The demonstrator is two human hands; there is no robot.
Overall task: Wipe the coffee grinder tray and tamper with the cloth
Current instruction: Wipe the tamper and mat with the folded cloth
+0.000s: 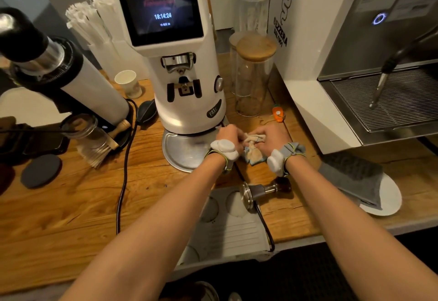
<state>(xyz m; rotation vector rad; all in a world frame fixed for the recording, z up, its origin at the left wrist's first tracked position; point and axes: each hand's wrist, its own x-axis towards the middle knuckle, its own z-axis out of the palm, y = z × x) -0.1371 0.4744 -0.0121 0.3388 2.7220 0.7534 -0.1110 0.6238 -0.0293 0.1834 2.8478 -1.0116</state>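
Observation:
The white coffee grinder (pixel 180 63) stands at the back of the wooden counter, and its round metal tray (pixel 182 148) lies in front of its base. My left hand (pixel 228 135) and my right hand (pixel 270 138) both grip a crumpled, stained cloth (pixel 254 151) just right of the tray, above the counter. The metal tamper (pixel 263 191) with a dark handle lies on its side on a grey tamping mat (pixel 227 224), between my forearms and nearer to me than the cloth.
An espresso machine (pixel 369 63) with a steam wand (pixel 381 82) fills the right. A glass jar with a wooden lid (pixel 254 75) stands beside the grinder. A folded grey towel on a white plate (pixel 360 182), a brush (pixel 99 148), a black cable (pixel 123 182) and a second grinder (pixel 59 68) surround the spot.

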